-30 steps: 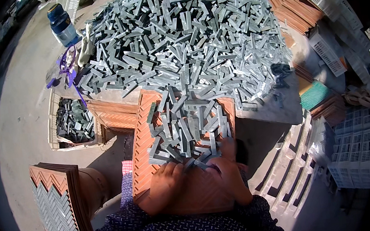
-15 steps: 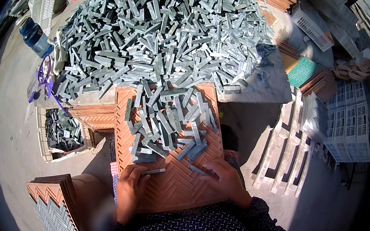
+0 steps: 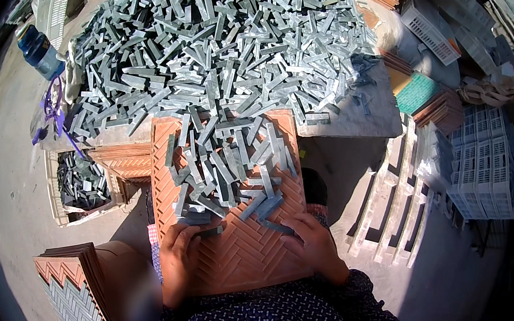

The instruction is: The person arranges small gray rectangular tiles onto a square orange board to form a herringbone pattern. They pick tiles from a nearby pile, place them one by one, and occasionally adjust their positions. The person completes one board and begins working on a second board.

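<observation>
An orange herringbone-grooved tray (image 3: 233, 267) lies across my lap, its upper part strewn with loose grey stone strips (image 3: 225, 172). At the tray's left edge my left hand (image 3: 180, 258) pinches one stone strip (image 3: 210, 232), which sticks out to the right with its dark face up. On the other side my right hand (image 3: 312, 242) has its fingertips closed on the end of another stone strip (image 3: 273, 226), slanted over the grooves. The near grooves between my hands hold no strips.
A large heap of stone strips (image 3: 221, 53) covers the table ahead. A crate of darker pieces (image 3: 54, 191) and a stack of trays (image 3: 127, 156) stand left; a filled tray (image 3: 79, 306) leans lower left. Right are a slatted pallet (image 3: 381, 215) and white crates (image 3: 481, 173).
The strip in my left hand has turned from a light face to a dark one. My right fingers have closed in on the slanted strip. The whole view has shifted slightly.
</observation>
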Demonstrator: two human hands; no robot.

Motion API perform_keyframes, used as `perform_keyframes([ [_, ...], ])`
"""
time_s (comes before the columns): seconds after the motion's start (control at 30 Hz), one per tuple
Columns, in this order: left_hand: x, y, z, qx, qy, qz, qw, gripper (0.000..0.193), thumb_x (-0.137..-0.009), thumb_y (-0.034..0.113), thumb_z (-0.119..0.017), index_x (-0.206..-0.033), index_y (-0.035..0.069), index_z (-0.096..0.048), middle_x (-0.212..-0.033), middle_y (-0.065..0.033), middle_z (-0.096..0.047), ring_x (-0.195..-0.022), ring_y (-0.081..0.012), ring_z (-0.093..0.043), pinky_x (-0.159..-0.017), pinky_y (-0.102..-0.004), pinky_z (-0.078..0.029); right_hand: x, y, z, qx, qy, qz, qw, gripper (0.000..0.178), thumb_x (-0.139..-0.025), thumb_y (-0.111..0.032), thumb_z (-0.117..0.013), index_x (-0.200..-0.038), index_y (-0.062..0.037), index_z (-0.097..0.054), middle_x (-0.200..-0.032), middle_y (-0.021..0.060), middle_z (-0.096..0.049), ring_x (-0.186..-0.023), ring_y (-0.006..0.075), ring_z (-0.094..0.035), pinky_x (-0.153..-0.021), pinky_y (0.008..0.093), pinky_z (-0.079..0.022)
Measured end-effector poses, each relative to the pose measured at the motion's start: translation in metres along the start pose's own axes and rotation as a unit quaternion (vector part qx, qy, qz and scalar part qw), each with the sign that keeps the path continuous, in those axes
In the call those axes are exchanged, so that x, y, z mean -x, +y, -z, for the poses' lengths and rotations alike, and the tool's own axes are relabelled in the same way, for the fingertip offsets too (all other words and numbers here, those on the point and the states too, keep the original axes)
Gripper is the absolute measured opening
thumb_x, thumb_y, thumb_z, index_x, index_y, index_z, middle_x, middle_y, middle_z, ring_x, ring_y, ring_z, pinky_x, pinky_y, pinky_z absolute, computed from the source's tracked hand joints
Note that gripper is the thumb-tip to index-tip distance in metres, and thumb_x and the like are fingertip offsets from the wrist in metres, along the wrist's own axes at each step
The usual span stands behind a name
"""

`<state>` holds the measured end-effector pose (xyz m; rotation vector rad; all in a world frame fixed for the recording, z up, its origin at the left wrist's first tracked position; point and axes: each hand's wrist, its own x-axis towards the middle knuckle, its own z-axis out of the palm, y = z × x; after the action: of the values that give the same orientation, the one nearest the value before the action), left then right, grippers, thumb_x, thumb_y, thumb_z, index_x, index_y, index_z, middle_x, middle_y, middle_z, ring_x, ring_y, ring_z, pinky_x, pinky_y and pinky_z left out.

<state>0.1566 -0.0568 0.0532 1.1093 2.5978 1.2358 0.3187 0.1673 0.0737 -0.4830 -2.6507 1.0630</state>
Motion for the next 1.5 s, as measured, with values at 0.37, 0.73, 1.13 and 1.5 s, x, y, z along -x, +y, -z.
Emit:
perform_keyframes([
  [0.37,-0.002,-0.016,0.018,-0.001,0.005,0.014,1.000,0.023,-0.069,-0.001,-0.071,-0.091,0.003,-0.065,-0.087,-0.0114,-0.062,-0.079,-0.0274,-0.061,-0.068,-0.0339,-0.050,0.027,0.005,0.013,-0.038,0.035,-0.143,0.988,0.022,-0.074,-0.002,-0.069,-0.095,0.0001,-0.063,-0.087,0.0124,-0.062,-0.069,0.0221,-0.062,-0.059,0.0300,-0.051],
  [0.73,-0.003,-0.007,0.003,-0.070,-0.041,-0.075,0.994,0.028,-0.067,0.003,-0.072,-0.093,0.006,-0.062,-0.088,-0.0097,-0.059,-0.081,-0.0292,-0.057,-0.069,-0.0382,-0.047,0.066,0.016,0.007,-0.019,0.033,-0.094,0.995,0.023,-0.073,-0.005,-0.072,-0.095,-0.0019,-0.064,-0.086,0.0116,-0.061,-0.061,0.0195,-0.061,-0.055,0.0279,-0.050],
  [1.13,0.015,0.007,-0.004,0.021,-0.077,-0.066,0.995,0.032,-0.064,0.002,-0.076,-0.094,0.006,-0.063,-0.084,-0.0076,-0.060,-0.079,-0.0251,-0.059,-0.066,-0.0352,-0.049,0.063,0.011,0.003,-0.035,0.044,-0.100,0.993,0.024,-0.074,-0.003,-0.071,-0.096,-0.0016,-0.064,-0.086,0.0117,-0.061,-0.061,0.0199,-0.061,-0.054,0.0286,-0.049],
  [1.5,0.007,0.048,-0.027,0.082,-0.253,-0.111,0.958,0.028,-0.078,0.014,-0.068,-0.102,0.003,-0.059,-0.092,-0.0122,-0.058,-0.083,-0.0293,-0.060,-0.070,-0.0375,-0.050,0.048,0.013,-0.003,-0.058,0.047,-0.089,0.993,0.021,-0.075,-0.003,-0.068,-0.096,-0.0033,-0.063,-0.093,0.0132,-0.060,-0.084,0.0313,-0.062,-0.071,0.0358,-0.050],
])
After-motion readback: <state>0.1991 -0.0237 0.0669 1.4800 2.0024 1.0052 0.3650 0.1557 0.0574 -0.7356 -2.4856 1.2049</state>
